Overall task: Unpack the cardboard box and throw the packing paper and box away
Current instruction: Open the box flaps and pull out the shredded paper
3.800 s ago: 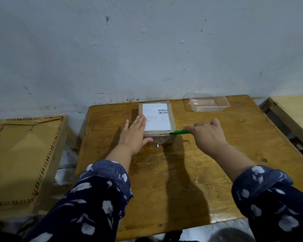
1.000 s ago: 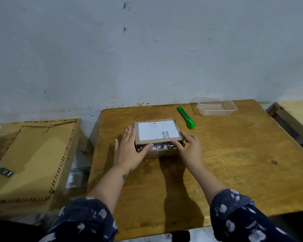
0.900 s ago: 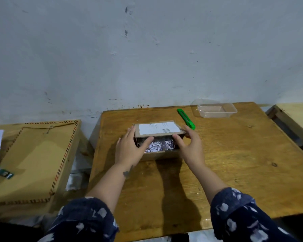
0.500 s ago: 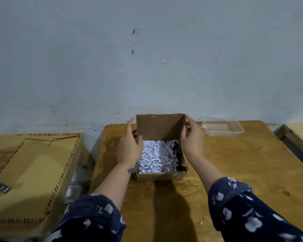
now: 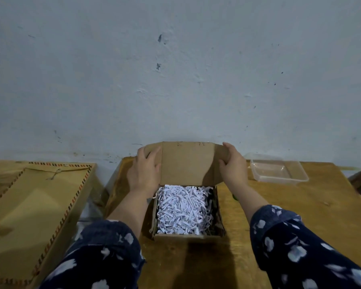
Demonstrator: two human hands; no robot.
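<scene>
Wooden table (image 5: 300,215) — both hands (image 5: 143,174) gripping open cardboard box (image 5: 188,236) lid.

No text, label, brand or number can be read anywhere. The raised lid (image 5: 187,161) of the cardboard box (image 5: 188,236) shows only bare brown inner board, and the shredded paper (image 5: 181,209) carries dark flecks too small to read.

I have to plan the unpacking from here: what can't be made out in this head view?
- Contents of the cardboard box: covered by shredded paper.
- Green cutter: only a sliver shows past the right forearm.
- Lid's side flaps: partly behind the left hand and right hand.
</scene>
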